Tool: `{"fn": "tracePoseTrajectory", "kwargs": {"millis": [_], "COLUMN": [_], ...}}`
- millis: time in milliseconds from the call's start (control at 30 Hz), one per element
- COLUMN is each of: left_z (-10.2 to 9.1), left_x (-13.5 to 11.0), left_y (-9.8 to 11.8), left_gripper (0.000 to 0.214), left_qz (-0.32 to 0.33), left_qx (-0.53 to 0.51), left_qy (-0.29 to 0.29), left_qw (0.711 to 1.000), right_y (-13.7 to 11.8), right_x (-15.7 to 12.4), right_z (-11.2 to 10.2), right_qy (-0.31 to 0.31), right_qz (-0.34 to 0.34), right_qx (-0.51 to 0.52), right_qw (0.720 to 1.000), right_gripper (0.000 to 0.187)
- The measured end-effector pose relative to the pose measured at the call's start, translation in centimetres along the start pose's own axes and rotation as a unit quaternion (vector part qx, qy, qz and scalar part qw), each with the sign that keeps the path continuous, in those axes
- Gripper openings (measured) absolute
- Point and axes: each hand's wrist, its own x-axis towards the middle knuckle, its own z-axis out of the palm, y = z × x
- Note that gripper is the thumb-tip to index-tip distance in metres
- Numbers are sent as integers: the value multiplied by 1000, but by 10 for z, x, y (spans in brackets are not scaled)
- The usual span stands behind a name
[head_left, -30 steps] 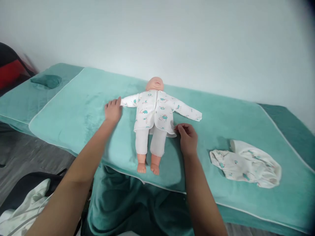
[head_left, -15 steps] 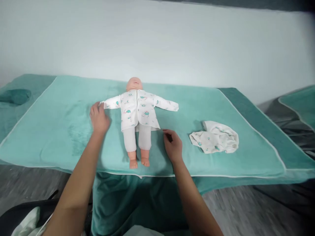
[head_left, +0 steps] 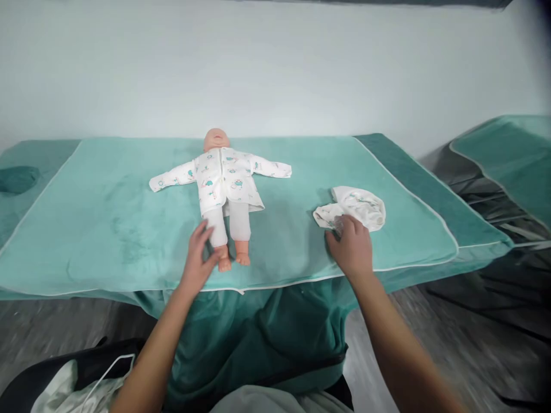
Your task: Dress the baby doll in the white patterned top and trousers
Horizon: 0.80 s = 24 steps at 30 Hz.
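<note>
A baby doll (head_left: 224, 186) lies on its back on a teal towel (head_left: 107, 229), arms spread, dressed in a white printed jacket and white leggings. My left hand (head_left: 198, 261) is at the doll's left foot, fingers apart and curved beside the ankle. My right hand (head_left: 350, 246) reaches the near edge of a crumpled white printed garment (head_left: 355, 207), fingers bent onto the cloth; whether they grip it I cannot make out.
The towel covers a long teal-draped bed (head_left: 413, 172) against a pale wall. A second teal-covered bed (head_left: 512, 160) stands at the right. A dark bag with white cloth (head_left: 64, 384) lies on the floor at lower left. A teal bundle (head_left: 15, 178) sits far left.
My left hand left the doll's sleeve and came down to its foot. My right hand moved right from the jacket hem to the crumpled garment. The view swung to the right.
</note>
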Motion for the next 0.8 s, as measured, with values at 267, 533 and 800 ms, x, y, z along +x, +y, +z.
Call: {"fn": "tracePoseTrajectory", "kwargs": {"millis": [267, 533, 800], "left_z": [38, 31, 22], "left_x": [-13, 34, 12], "left_y": [5, 0, 8], "left_gripper": [39, 44, 51], "left_qz": [152, 156, 60], "left_qx": [151, 191, 12], "left_qy": [-23, -67, -47], "left_qw": [976, 967, 997], "right_y": [10, -40, -132], "right_x": [18, 7, 6], "right_z": [5, -17, -71], "right_qy": [-59, -142, -318], "right_qz": [-19, 102, 117], "right_qx": [-7, 315, 501], "right_qw": [998, 933, 796], "right_gripper": [33, 30, 36]}}
